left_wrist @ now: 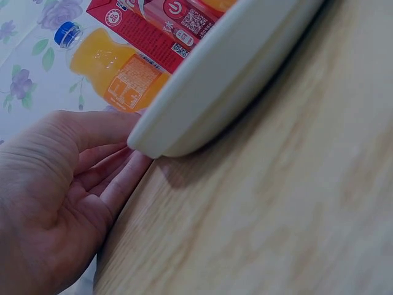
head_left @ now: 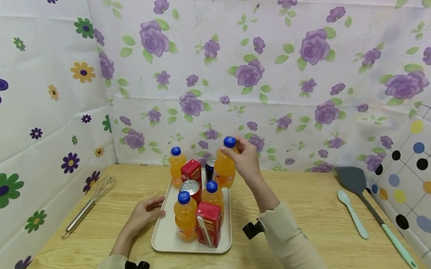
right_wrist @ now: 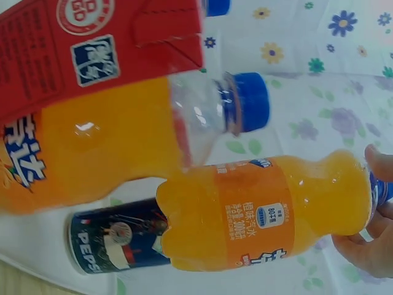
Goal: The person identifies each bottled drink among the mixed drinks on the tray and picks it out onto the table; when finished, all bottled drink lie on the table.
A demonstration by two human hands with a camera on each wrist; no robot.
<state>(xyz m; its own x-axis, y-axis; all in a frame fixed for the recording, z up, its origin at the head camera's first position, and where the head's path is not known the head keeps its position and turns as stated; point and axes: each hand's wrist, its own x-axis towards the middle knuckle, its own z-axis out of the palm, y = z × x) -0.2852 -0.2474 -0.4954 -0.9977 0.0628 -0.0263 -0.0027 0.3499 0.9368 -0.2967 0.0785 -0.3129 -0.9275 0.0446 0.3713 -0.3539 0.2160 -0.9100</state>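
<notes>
My right hand [head_left: 248, 159] grips a bottle of orange soda [head_left: 224, 167] with a blue cap by its neck. In the right wrist view, that bottle [right_wrist: 264, 212] is raised, its base level with part of a dark Pepsi can [right_wrist: 116, 236]. My left hand [head_left: 144, 215] holds the left rim of a cream tray [head_left: 164, 240], thumb and fingers at the edge in the left wrist view. Other orange soda bottles [head_left: 185, 217] stand on the tray, along with a red drink carton [head_left: 208, 224] with a straw, a second red carton [head_left: 192, 170] and a red can [head_left: 190, 187].
A metal whisk [head_left: 89, 207] lies on the wooden table [head_left: 288, 194] at the left. On the right lie a pale green spoon [head_left: 353, 214] and a grey spatula [head_left: 369, 205] with a green handle. Flowered cloth [head_left: 211, 70] hangs behind the table.
</notes>
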